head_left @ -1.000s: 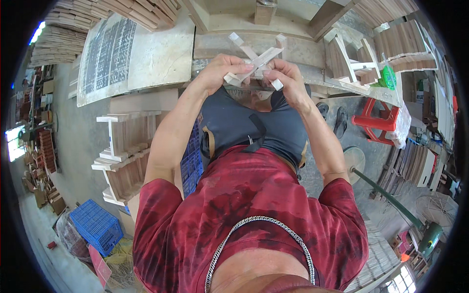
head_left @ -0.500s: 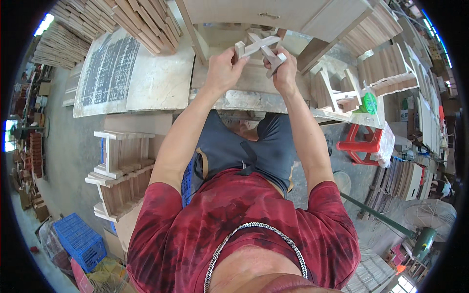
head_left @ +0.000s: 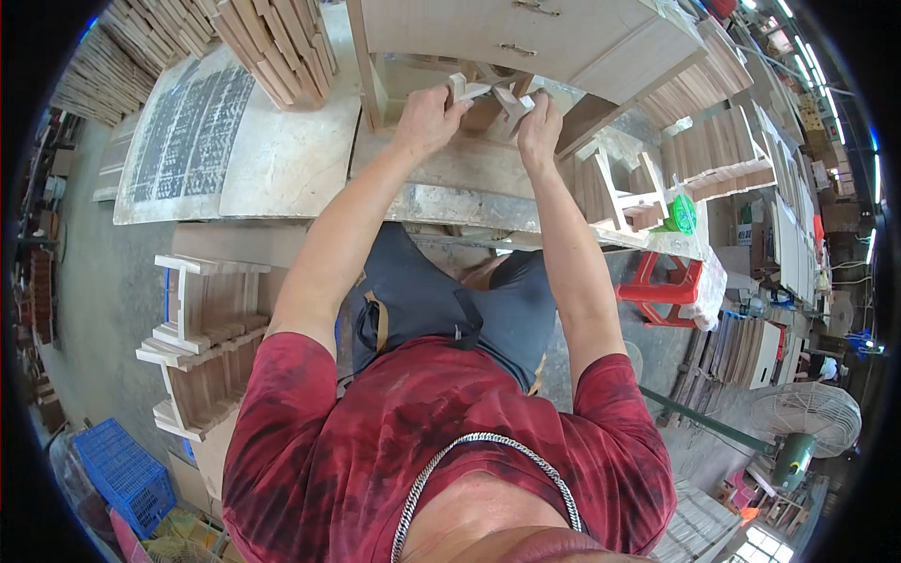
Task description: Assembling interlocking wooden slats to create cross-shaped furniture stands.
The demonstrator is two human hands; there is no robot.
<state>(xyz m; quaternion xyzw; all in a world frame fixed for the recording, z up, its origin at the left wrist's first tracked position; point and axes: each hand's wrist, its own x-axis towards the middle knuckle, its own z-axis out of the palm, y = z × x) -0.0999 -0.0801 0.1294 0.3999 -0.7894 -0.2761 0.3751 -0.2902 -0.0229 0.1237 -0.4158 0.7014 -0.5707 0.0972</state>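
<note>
My left hand (head_left: 434, 119) is closed on one end of a pale wooden cross-shaped piece (head_left: 512, 103), beside a small block at that end. Closed round the opposite side of the same piece is my right hand (head_left: 541, 131). Both arms stretch forward, holding the piece above the workbench (head_left: 441, 202) and at the open front of a pale wooden cabinet (head_left: 441, 30). Part of the cross lies in the shade of the cabinet, so its far arms are hard to make out.
Stacked wooden slats (head_left: 272, 56) stand on the bench at left. Small wooden frames (head_left: 624, 197) and a green roll (head_left: 683, 215) are at right, above a red stool (head_left: 657, 289). Slatted wooden assemblies (head_left: 211, 305) and a blue crate (head_left: 125, 477) are at lower left, a fan (head_left: 805, 419) at lower right.
The wooden cross has tilted and moved slightly farther away, toward the cabinet opening. Both hands still hold it, and my right hand has turned. The whole view has shifted a little.
</note>
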